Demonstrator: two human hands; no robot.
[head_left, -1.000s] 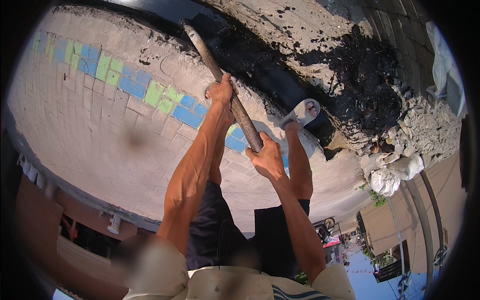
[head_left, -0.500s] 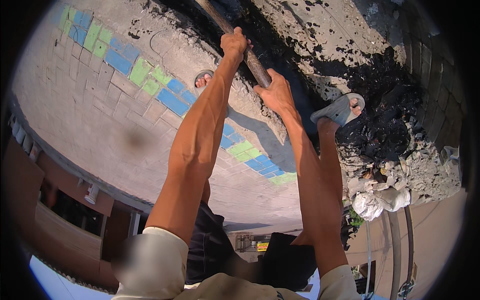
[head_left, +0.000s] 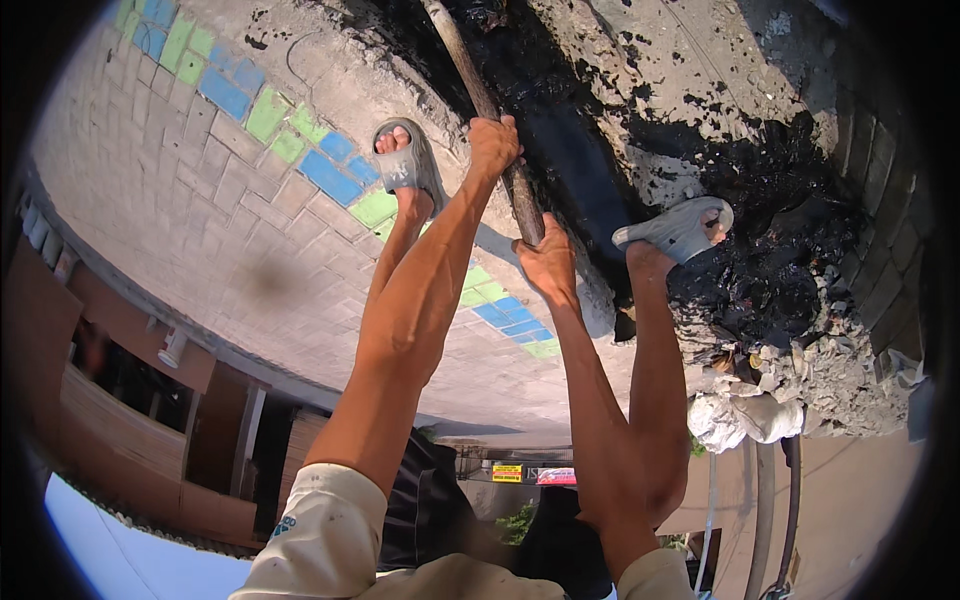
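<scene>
A long wooden pole [head_left: 463, 62] slants up and left over a narrow drain channel [head_left: 570, 135] of dark water. My left hand [head_left: 494, 145] is wrapped round the shaft, higher up. Near the pole's lower end, my right hand [head_left: 549, 262] grips it, thumb along the wood. The pole's far end runs out of view at the top edge. Black sludge [head_left: 780, 240] lies heaped on the right bank. My feet, in grey slide sandals [head_left: 405, 163], straddle the channel, the right one at the sludge's edge.
Paving [head_left: 200, 190] with blue and green painted bricks borders the channel's rough concrete edge [head_left: 400, 80] on the left. Rubble [head_left: 850, 370] and white sacks [head_left: 745, 420] lie beyond the sludge, with upright pipes [head_left: 765, 510] close by. A building [head_left: 140, 430] stands at the lower left.
Both hands and the pole have shifted lower in the picture, the left hand also rightward. My left sandal, earlier largely behind the forearm, now shows fully. The whole view has shifted somewhat.
</scene>
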